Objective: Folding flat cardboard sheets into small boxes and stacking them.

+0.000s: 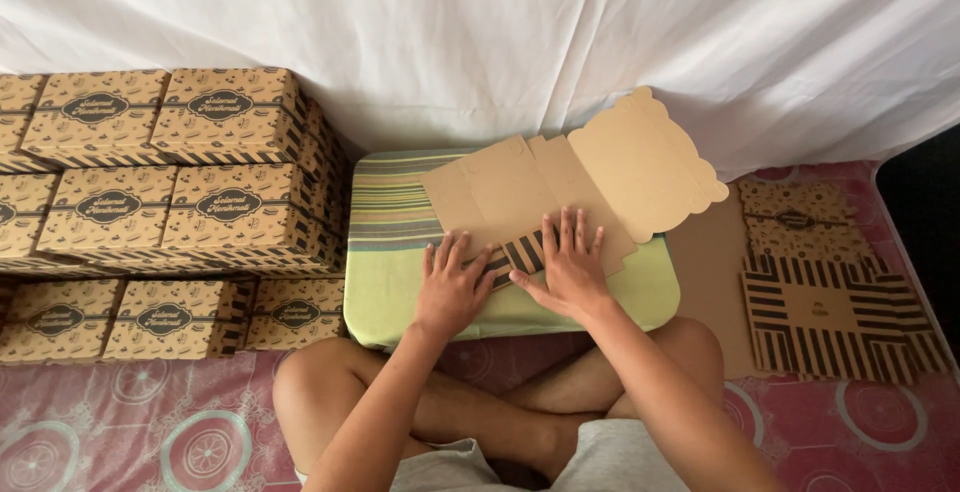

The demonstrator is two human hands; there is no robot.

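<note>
Item: flat box blank (560, 187), plain side up on striped cushion (400, 252) | my left hand (450, 287) and right hand (570, 272) spread open, palms pressing the striped flap, gripping nothing | step: creasing, probably | next: firm even pressure along fold.

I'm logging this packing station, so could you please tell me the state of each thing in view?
Flat box blank: unfolded, plain side up, one striped flap folded over.
Left hand: open, palm pressed flat on the blank.
Right hand: open, pressing the striped flap.
Striped cushion: lying flat under the blank.
Finished boxes: closed, stacked in rows.
Spare blanks: flat, printed side up, piled.
</note>
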